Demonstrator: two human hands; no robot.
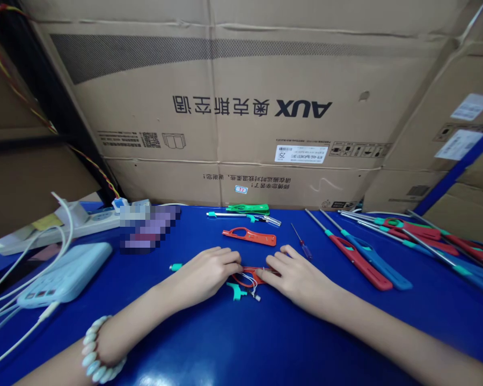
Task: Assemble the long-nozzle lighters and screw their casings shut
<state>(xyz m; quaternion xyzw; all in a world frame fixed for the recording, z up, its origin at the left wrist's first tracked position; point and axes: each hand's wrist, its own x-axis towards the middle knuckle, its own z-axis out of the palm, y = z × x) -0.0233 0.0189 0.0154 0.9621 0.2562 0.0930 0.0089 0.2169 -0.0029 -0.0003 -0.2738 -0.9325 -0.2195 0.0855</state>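
The red casing (260, 277) lies low over the middle of the table (233, 343), between the two hands. The left hand (211, 268) grasps its left end with bent fingers, and the right hand (298, 279) grasps its right end, thumb on the near side. The fingers hide much of the casing, so what each fingertip presses is hard to make out. White wires (248, 277) loop out of it towards the near side, with a teal trigger (236, 291) just beside them. A teal-collared tube end (176, 267) pokes out past the left hand.

Just beyond the hands lies a red half-shell (255, 237), and to its right a screwdriver (306, 248) with its tip pointing away. Farther back, a metal rod (229, 215) lies in front of some green shells (247, 209).

To the right, a red lighter (358, 257) and a blue lighter (380, 262) lie side by side, with a heap of lighters (462, 254) past them. On the left are a light-blue power bank (68, 274) with cables, and a power strip (100, 220). Printed cardboard (241, 69) stands behind everything. A beaded bracelet (90, 354) circles the left wrist.
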